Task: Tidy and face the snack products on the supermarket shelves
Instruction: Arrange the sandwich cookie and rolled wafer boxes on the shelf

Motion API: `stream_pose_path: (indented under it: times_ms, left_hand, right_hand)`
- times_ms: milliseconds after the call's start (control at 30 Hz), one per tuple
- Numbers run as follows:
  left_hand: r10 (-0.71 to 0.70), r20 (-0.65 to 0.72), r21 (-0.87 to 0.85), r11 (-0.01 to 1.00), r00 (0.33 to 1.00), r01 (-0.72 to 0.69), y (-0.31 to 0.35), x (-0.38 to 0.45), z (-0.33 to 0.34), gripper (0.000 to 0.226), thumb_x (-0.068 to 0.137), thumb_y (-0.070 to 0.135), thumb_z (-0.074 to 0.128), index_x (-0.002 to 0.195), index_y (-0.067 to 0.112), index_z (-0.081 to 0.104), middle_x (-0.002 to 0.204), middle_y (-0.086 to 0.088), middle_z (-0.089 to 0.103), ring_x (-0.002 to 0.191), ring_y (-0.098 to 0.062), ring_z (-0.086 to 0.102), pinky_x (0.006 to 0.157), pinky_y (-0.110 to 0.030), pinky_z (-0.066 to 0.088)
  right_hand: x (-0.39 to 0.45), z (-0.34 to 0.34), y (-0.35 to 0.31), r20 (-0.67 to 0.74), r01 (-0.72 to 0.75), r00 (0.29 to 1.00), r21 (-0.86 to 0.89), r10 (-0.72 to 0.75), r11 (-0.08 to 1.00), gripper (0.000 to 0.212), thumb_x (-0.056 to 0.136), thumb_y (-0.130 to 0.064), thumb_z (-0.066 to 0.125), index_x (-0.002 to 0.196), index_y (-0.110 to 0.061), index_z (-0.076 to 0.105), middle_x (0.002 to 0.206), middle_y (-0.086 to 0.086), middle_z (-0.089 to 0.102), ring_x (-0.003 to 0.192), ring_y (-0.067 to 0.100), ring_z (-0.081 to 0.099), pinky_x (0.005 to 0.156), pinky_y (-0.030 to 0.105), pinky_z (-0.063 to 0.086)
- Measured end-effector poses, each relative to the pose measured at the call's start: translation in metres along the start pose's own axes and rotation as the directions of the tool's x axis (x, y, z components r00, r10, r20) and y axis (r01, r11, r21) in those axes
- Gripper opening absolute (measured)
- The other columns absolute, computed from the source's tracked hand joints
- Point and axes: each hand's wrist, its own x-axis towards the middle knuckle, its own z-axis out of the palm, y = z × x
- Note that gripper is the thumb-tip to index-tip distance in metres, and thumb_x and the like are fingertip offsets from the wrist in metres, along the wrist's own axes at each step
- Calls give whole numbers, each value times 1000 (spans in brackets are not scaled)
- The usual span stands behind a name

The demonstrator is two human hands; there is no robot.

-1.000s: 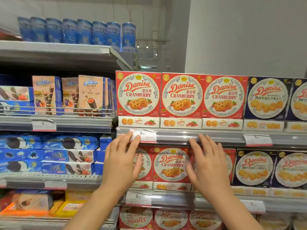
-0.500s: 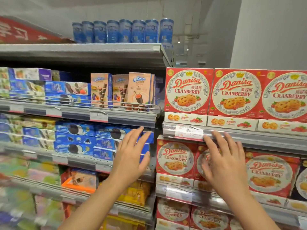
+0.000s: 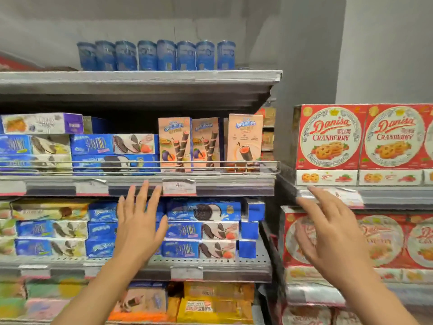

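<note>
Both hands are open, fingers spread: left hand (image 3: 138, 227) before the blue biscuit boxes (image 3: 202, 228), right hand (image 3: 332, 233) right of them.

View swings left, left hand (image 3: 138, 227) now spread before the blue sandwich-cookie boxes (image 3: 202, 213), right hand (image 3: 332, 233) off the red Danisa boxes (image 3: 328, 137), held apart

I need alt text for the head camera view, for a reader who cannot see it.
Two open bare hands reach toward supermarket shelves: the left hand before blue cookie boxes, the right hand before red Danisa Cranberry boxes. Peach wafer-roll boxes stand on the shelf above, blue canisters on top.
</note>
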Motion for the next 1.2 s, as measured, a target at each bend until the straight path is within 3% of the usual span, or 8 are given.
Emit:
stream_pose_path:
  times_ms: [100, 200, 467, 700, 933, 1100, 1200]
  left_hand:
    - [60, 11, 6, 998, 998, -60, -22, 6, 4, 73, 93, 54, 25, 160, 24, 20, 169, -3, 7, 155, -32, 3, 123, -60, 11]
    - [145, -12, 10, 989, 989, -144, -40, 7, 10, 71, 95, 52, 27, 161, 26, 19, 170, 2, 3, 156, -29, 6, 123, -59, 11]
    - [255, -94, 40, 967, 962, -252, -59, 13, 23, 70, 96, 50, 30, 160, 25, 20, 170, 1, 6, 154, -31, 13, 121, -60, 16]
    - [276, -126, 63, 961, 953, -270, -62, 13, 27, 70, 96, 49, 33, 161, 26, 18, 170, 0, 5, 154, -33, 15, 120, -60, 17]
    - [274, -184, 61, 962, 944, -267, -62, 16, 37, 71, 95, 47, 38, 160, 25, 21, 169, -2, 9, 152, -35, 20, 118, -62, 18]
    - [274, -199, 69, 962, 941, -265, -62, 16, 40, 71, 95, 47, 40, 160, 24, 21, 169, -2, 9, 152, -35, 20, 118, -63, 18]
    - [271, -202, 58, 963, 941, -264, -63, 16, 39, 71, 95, 47, 41, 160, 24, 22, 169, -2, 9, 152, -35, 21, 118, -63, 18]
  right_hand:
    - [19, 15, -49, -17, 31, 999, 61, -30, 998, 44, 84, -23, 65, 124, -4, 67, 137, 17, 59, 123, 37, 55, 106, 50, 44]
    - [26, 37, -80, 76, 54, 995, 60, -58, 997, 50, 81, -18, 75, 128, -4, 65, 137, 16, 59, 123, 36, 57, 103, 50, 49]
    - [26, 110, -112, 245, 67, 967, -13, -61, 998, 51, 78, -17, 76, 127, -6, 65, 131, 12, 65, 117, 33, 64, 93, 42, 56]
    - [45, 148, -130, 337, 86, 941, -162, -27, 983, 61, 86, -34, 66, 140, -8, 53, 138, 13, 58, 128, 35, 53, 113, 53, 38]
    - [57, 151, -128, 339, 8, 940, -150, 44, 989, 43, 80, -34, 70, 117, -17, 58, 110, 4, 67, 109, 32, 61, 108, 51, 41]
    - [58, 151, -125, 374, 56, 927, -180, 16, 982, 64, 74, -29, 84, 131, -20, 56, 118, 1, 68, 114, 28, 62, 107, 49, 42]
    - [55, 148, -121, 286, 177, 952, -207, -113, 962, 61, 70, -22, 86, 126, -14, 64, 111, 6, 68, 101, 33, 63, 91, 47, 49]
